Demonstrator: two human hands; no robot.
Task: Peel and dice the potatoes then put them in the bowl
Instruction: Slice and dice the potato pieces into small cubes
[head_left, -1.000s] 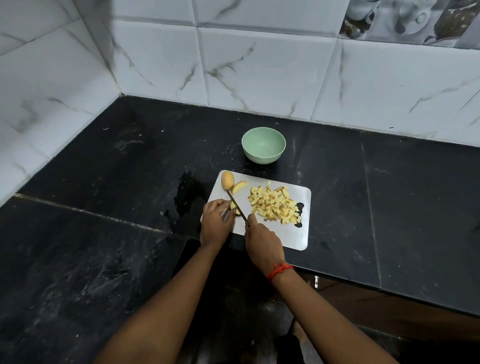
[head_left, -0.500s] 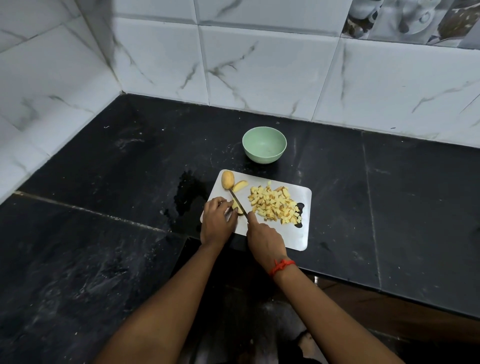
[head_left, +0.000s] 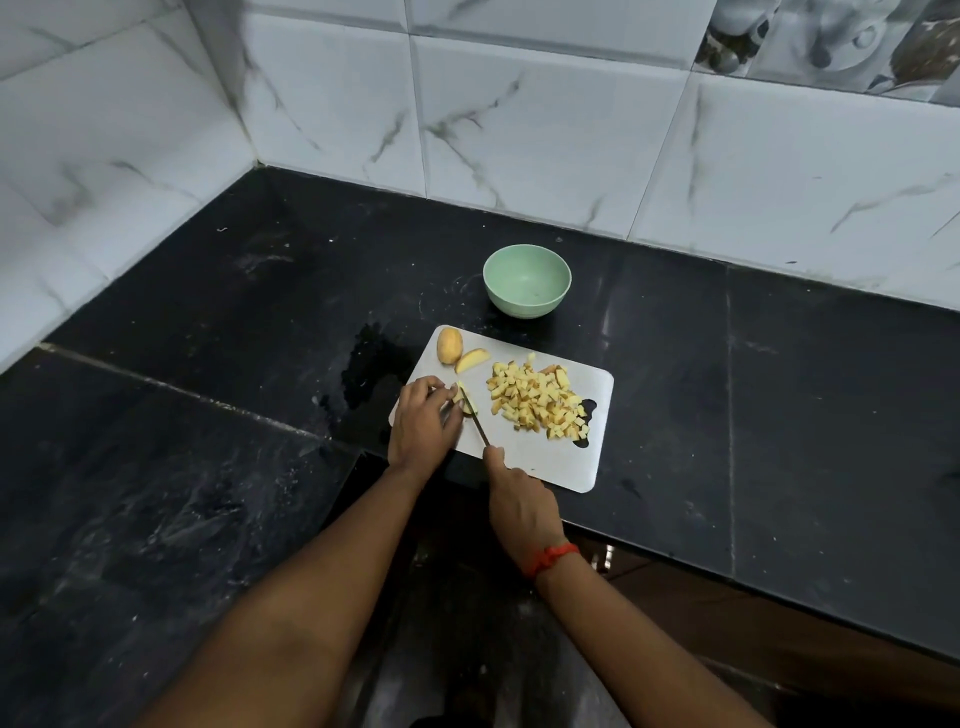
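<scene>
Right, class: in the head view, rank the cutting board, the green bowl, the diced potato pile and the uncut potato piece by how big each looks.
1. cutting board
2. diced potato pile and green bowl: these look nearly alike, and the bowl sits farther from the camera, so they are left unranked.
3. uncut potato piece

Pale green bowl (head_left: 527, 280), black counter (head_left: 779, 364), white board (head_left: 540, 457), yellow potato cubes (head_left: 537, 400) (grey-veined white tiles (head_left: 519, 104)), red wristband (head_left: 551, 558).
</scene>
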